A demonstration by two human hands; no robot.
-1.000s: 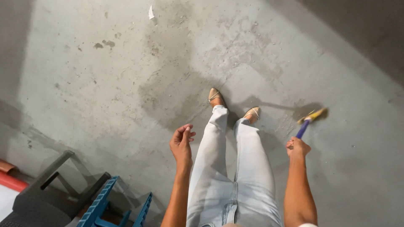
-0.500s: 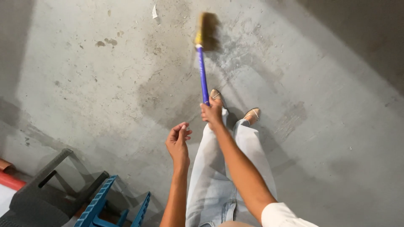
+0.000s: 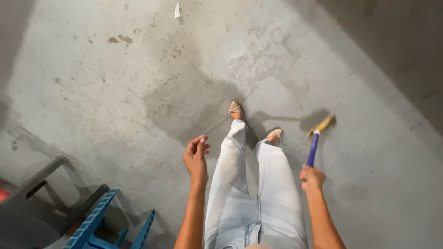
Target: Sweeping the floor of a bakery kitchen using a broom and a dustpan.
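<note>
Mid-sweep: right hand (image 3: 312, 177) grips a broom (image 3: 316, 139) on concrete floor (image 3: 138, 92); left hand (image 3: 196, 157) loosely curled, empty.

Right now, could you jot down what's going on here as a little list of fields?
Right hand: closed around the blue handle of a broom, yellow bristle head low by the floor, to the right of the feet
Left hand: held loosely in the air, fingers curled, holding nothing
Floor: grey concrete with a darker patch ahead of the feet
Paper scrap: lying far ahead
Blue stool: lower left
Grey chair: beside the stool
</note>
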